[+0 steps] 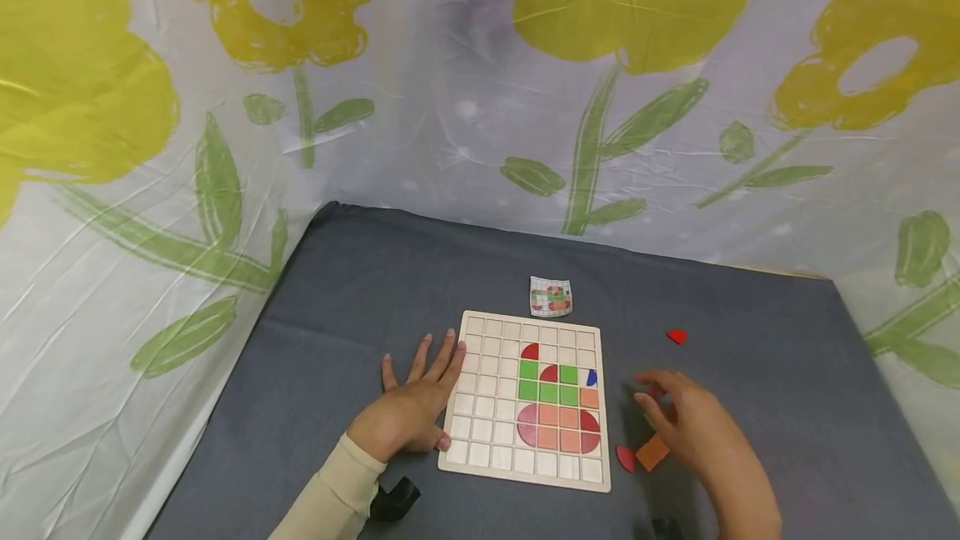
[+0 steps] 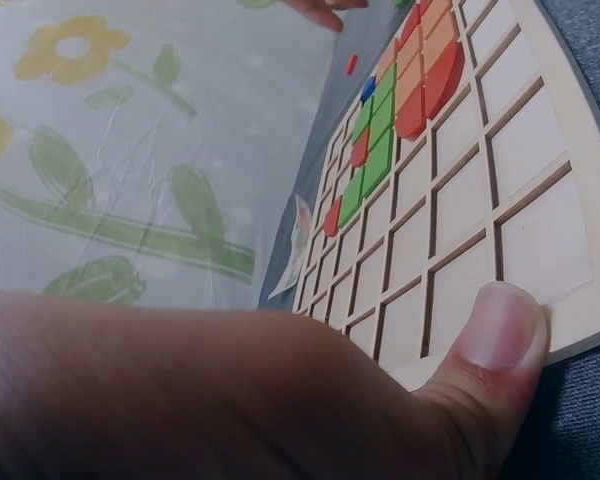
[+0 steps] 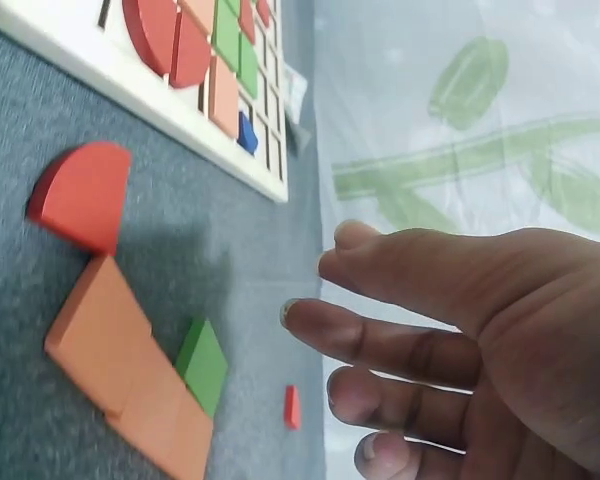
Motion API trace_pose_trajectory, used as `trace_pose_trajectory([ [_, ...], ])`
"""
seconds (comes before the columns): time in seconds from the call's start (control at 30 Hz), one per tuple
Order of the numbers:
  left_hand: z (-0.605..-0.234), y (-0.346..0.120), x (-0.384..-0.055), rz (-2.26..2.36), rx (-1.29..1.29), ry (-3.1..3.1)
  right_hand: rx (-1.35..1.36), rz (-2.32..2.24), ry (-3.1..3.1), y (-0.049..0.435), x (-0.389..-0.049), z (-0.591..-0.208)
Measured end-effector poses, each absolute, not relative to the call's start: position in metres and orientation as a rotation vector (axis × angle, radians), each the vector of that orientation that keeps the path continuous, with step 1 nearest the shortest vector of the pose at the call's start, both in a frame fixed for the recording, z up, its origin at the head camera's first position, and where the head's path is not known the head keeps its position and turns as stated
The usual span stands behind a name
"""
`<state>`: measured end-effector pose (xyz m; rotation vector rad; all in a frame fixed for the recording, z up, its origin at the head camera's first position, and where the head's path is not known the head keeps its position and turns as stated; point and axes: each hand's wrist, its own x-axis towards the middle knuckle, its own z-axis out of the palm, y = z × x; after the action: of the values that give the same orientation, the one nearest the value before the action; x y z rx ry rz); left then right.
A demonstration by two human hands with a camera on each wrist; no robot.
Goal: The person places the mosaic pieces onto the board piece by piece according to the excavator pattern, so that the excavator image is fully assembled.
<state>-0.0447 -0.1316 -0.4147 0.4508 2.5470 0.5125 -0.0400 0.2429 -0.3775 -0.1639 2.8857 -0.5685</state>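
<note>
A wooden grid board (image 1: pixel 483 402) lies on the dark cloth, with several red, green and orange pieces and one blue piece (image 1: pixel 592 377) in its cells. My left hand (image 1: pixel 408 411) rests at the board's left edge, fingers spread; in the left wrist view the thumb (image 2: pixel 500 330) presses on the corner of the frame. To the right of the board, my right hand (image 1: pixel 693 419) hovers with loosely bent fingers and nothing between them. Near it lie a red quarter-circle (image 3: pixel 85 195), orange squares (image 3: pixel 100 335) and a green piece (image 3: pixel 202 365).
A small printed card (image 1: pixel 551 297) with a coloured grid pattern lies beyond the board. Another red piece (image 1: pixel 677 337) lies farther off to the right. A black object (image 1: pixel 395 500) is near my left wrist. A flower-printed curtain (image 1: pixel 450 107) hangs behind the table.
</note>
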Motion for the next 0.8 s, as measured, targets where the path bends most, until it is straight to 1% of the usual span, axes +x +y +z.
trace_pose_trajectory([
  [0.23,-0.416,-0.132,-0.044,0.522,0.454,2.554,-0.144,-0.568,2.854,0.257,-0.029,-0.379],
  [0.5,-0.414,-0.133,-0.044,0.504,0.439,2.551,-0.016,-0.491,2.736,0.267,-0.019,-0.388],
  [0.8,-0.413,-0.132,-0.045,0.514,0.441,2.539,-0.022,-0.528,2.724,0.272,-0.009,-0.394],
])
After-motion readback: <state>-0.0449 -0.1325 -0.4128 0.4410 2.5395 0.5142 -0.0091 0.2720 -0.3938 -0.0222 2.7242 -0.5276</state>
